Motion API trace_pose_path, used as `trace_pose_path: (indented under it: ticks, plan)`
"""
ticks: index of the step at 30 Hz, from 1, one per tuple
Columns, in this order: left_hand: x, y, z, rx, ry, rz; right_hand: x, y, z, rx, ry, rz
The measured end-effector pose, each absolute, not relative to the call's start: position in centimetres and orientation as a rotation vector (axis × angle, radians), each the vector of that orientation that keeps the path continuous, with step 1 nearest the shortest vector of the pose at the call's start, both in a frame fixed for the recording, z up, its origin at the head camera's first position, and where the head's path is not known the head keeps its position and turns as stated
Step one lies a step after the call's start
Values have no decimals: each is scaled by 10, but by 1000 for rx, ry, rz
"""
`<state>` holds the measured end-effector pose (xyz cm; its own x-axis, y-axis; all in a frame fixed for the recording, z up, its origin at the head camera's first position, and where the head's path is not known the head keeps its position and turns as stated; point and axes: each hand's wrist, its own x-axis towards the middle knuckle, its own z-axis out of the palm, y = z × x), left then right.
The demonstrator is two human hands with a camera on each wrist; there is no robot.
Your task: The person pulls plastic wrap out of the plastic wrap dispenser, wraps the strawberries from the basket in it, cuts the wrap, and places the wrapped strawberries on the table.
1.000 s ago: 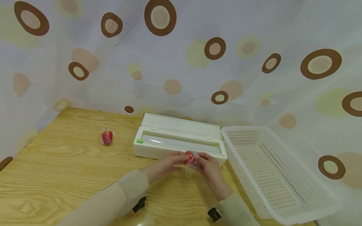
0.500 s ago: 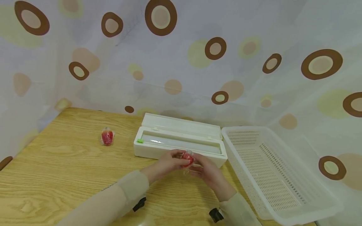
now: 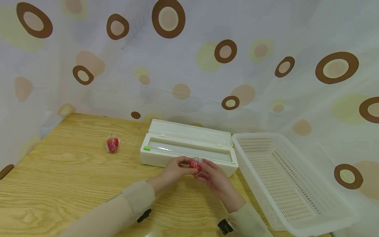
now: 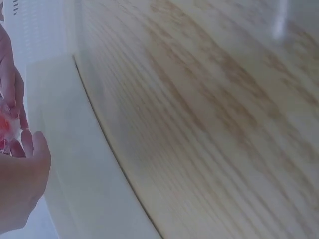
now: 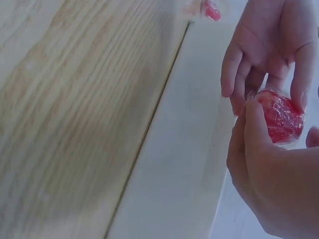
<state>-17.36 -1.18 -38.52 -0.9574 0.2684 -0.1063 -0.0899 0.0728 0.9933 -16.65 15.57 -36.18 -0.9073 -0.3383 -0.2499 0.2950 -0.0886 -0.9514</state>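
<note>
A small round red item [image 3: 195,167], wrapped in clear cling film, is held up just in front of a white cling film dispenser [image 3: 157,160]. My left hand [image 3: 173,171] pinches it from the left between thumb and fingers. From the right, my right hand [image 3: 219,185] grips the same item, its fingertips against the film. The right wrist view shows the crinkled film drawn closely around the red item [image 5: 283,119]. Only part of the red item [image 4: 5,125] shows at the edge of the left wrist view. A second film-wrapped red item [image 3: 113,144] lies on the table at left.
The dispenser's lid [image 3: 189,131] stands open, with a film roll [image 3: 189,150] inside and a green slider [image 3: 146,148] at its left end. To the right is a white perforated plastic basket [image 3: 254,187]. A patterned curtain [image 3: 189,65] hangs behind the wooden table [image 3: 74,184].
The red item has shifted slightly left and turned in my hands. The film tail that hung below it no longer shows. My right hand's fingers have moved around beneath it.
</note>
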Motion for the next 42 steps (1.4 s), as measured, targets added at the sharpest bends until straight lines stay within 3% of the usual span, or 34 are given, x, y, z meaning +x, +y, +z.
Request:
trace_pose_path:
  ticks: [15,26,35,42]
  plan:
    - [-172,-25,-386,348,2037,1975,-165,145,-357,-72,2296,-1814]
    - [-170,-40,-377,283,2078,2018,-164,127,-347,-97,2310,-1837]
    - [-172,-110,-345,126,2072,2159,-157,108,-337,-213,2270,-1792]
    - [-192,-179,-346,-209,2263,2102,-149,113,-335,-173,2361,-1723]
